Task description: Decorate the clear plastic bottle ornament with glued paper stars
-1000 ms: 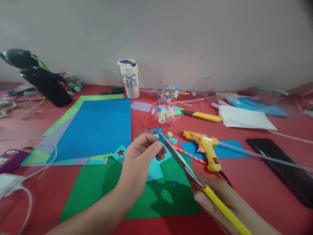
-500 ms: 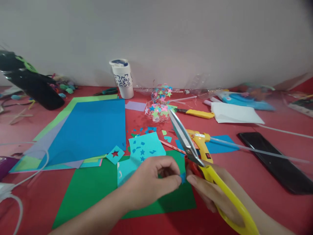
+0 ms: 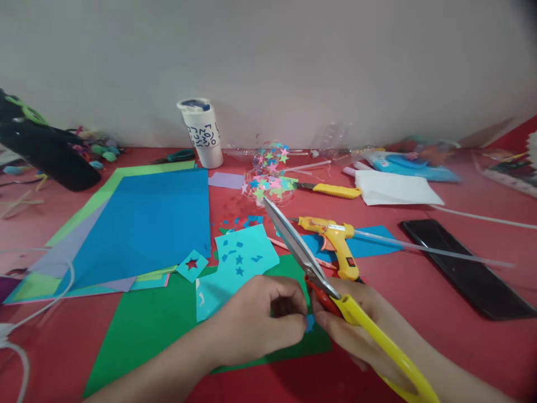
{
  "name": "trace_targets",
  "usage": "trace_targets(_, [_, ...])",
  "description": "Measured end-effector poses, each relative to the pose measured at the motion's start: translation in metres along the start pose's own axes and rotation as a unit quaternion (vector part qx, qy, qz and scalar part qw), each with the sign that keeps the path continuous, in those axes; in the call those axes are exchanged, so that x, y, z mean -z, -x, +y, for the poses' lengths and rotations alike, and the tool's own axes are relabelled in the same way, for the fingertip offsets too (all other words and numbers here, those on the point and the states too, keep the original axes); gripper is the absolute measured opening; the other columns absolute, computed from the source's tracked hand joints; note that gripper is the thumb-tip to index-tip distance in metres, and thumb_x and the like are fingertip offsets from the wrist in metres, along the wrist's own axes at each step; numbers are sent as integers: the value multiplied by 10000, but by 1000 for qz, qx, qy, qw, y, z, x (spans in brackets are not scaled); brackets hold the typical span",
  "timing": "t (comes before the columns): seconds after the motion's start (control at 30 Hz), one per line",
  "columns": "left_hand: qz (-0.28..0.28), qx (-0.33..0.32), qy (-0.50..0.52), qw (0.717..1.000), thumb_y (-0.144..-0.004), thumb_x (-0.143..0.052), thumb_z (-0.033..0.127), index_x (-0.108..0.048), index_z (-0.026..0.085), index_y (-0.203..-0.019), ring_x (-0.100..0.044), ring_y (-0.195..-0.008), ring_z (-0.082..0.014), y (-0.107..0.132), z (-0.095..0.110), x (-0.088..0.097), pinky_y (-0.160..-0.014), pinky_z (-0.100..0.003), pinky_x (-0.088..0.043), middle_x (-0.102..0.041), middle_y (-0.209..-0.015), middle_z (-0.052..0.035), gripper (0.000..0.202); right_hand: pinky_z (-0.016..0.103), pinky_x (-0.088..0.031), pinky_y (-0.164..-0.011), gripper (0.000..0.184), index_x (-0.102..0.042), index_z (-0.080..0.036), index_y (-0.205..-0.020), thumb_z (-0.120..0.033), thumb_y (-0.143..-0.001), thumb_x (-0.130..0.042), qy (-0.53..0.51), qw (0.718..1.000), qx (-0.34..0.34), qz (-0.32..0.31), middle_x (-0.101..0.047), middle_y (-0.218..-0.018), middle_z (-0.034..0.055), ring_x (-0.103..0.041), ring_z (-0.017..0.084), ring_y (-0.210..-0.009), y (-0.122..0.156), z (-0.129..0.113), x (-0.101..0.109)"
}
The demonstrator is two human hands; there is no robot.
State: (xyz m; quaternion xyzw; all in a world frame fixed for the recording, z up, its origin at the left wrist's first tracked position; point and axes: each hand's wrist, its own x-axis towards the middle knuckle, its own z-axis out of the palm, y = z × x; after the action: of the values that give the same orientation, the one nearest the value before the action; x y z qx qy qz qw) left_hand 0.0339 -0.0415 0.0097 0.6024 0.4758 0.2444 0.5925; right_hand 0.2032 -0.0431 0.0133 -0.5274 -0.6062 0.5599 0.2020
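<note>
A small blue paper star (image 3: 310, 323) is pinched at its left side by the thumb and finger of my left hand (image 3: 262, 316). My right hand (image 3: 356, 330) is wrapped round scissors (image 3: 388, 344) with yellow and red handles; their blades look closed and point up and to the left. Its thumb tip is right beside the star, and I cannot tell whether it touches. Below the hands lies a green sheet (image 3: 134, 341). On it rests turquoise paper (image 3: 212, 288) with small blue stars (image 3: 239, 271) and scraps. A turquoise piece (image 3: 183, 271) has a star-shaped hole.
Large coloured sheets (image 3: 155, 218) lie left. A yellow glue gun (image 3: 346, 257), a cutter knife (image 3: 335, 191) and a black phone (image 3: 465, 268) are right. Behind stand a white tumbler (image 3: 205, 137) and star decoration (image 3: 271, 179). A black bottle (image 3: 46, 151) leans at far left.
The scissors have tipped further left, with their blades lower. More of the blue star shows between my hands. The whole view has shifted slightly.
</note>
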Motion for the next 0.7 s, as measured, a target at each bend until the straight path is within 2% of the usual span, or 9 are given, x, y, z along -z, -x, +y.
trace_targets(0.1, [8,8,46,999,-683,-509,119,-541,190,-616,-485,-597,-119,-1,-3,-1,-560,-227,-380,-523,-600,23,102,181,-231,-318,154,-394,-232,-600,-256,-731,-472,11,1000,1,10,-299,-399,-97,-281,58,-319,1,-3,-2])
trace_targets(0.2, [3,23,102,995,-719,-579,207,-558,182,-678,-529,-615,-126,-3,-7,-3,-587,-240,-414,-568,-621,11,52,183,-261,-331,132,-413,-226,-632,-297,-724,-474,18,998,-13,53,-317,-390,-100,-314,64,-321,3,-5,-4])
trace_targets(0.3, [8,36,189,981,-697,-648,252,-554,178,-698,-556,-597,-119,-5,-9,-7,-595,-244,-443,-583,-623,7,119,194,-311,-341,159,-425,-220,-658,-351,-736,-467,-3,997,-11,75,-331,-406,-99,-334,67,-319,3,-5,-3])
trace_targets(0.4, [27,33,262,964,-667,-694,271,-559,172,-678,-566,-571,-107,-7,-9,-9,-584,-236,-453,-569,-605,14,168,200,-320,-329,170,-404,-227,-649,-352,-736,-481,-14,998,-8,68,-335,-419,-90,-344,71,-311,2,-3,-2])
trace_targets(0.6, [35,39,283,958,-646,-720,269,-586,163,-672,-577,-560,-107,-7,-6,-9,-562,-227,-450,-596,-590,3,174,190,-268,-285,151,-405,-235,-646,-316,-736,-496,1,998,-2,68,-360,-407,-78,-357,82,-286,-1,3,-3])
trace_targets(0.7, [47,35,287,956,-650,-706,233,-582,159,-644,-568,-545,-101,-7,-4,-9,-550,-220,-447,-588,-567,12,145,192,-259,-293,191,-418,-234,-649,-351,-762,-517,-6,998,14,54,-360,-390,-81,-358,86,-291,-1,3,-2])
